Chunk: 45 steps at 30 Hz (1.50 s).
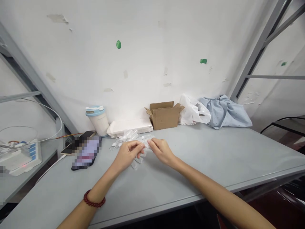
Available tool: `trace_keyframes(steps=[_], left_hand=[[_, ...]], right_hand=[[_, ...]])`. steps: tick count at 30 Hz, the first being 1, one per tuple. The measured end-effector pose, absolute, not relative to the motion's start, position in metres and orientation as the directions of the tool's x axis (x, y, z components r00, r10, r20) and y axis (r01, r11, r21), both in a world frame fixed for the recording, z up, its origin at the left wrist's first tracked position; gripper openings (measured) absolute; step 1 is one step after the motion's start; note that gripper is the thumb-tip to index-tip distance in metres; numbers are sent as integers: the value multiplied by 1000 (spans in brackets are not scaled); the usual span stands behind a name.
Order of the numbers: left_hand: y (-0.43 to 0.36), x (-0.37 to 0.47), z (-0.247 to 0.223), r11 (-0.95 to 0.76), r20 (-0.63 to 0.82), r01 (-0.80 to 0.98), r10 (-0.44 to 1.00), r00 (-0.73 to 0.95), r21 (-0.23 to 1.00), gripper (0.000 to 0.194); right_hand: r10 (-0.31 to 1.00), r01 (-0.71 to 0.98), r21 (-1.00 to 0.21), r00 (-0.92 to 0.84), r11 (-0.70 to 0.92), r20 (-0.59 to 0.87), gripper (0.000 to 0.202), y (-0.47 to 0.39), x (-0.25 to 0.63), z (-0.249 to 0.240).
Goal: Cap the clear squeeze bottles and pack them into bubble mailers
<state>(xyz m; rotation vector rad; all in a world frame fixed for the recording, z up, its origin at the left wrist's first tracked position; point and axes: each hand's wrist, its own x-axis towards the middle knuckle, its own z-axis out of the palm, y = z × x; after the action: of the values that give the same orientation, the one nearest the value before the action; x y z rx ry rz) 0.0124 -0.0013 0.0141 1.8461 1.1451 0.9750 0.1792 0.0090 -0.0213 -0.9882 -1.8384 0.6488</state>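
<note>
My left hand [128, 155] and my right hand [162, 151] meet over the grey table, fingers pinched close together. Between their fingertips is a small clear plastic piece [146, 144], mostly covered by the fingers; its exact kind does not show. Just behind my left hand lies a loose pile of small clear plastic pieces [130, 135] with white parts and thin white loops. Several more clear pieces [135, 163] rest on the table below the hands. A dark red bead bracelet [94, 199] circles my left wrist.
Along the wall stand a cup with a blue lid [96, 119], a stack of white paper [131, 127], an open cardboard box [165, 117], a white plastic bag [193, 111] and a blue cloth bundle [225, 111]. Phones and a power strip [30, 156] lie left.
</note>
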Motion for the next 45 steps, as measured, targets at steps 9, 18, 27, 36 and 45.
trace_keyframes(steps=[9,18,27,36,45], left_hand=[[30,-32,14,-195,307,748,952,-13,635,38],[43,-41,-1,-69,-100,953,990,103,294,43],[44,-44,2,-94,5,885,995,103,455,29],[46,-50,6,-82,131,842,991,13,533,28],[50,-52,3,-82,143,817,990,-1,572,28]], right_hand=[[898,251,-868,-217,429,382,34,14,184,-24],[831,558,-640,-185,528,524,11,50,182,-31],[772,825,34,-541,564,332,19,136,159,-2],[804,829,41,-552,558,222,20,151,155,-4],[818,837,36,-542,546,193,15,159,161,6]])
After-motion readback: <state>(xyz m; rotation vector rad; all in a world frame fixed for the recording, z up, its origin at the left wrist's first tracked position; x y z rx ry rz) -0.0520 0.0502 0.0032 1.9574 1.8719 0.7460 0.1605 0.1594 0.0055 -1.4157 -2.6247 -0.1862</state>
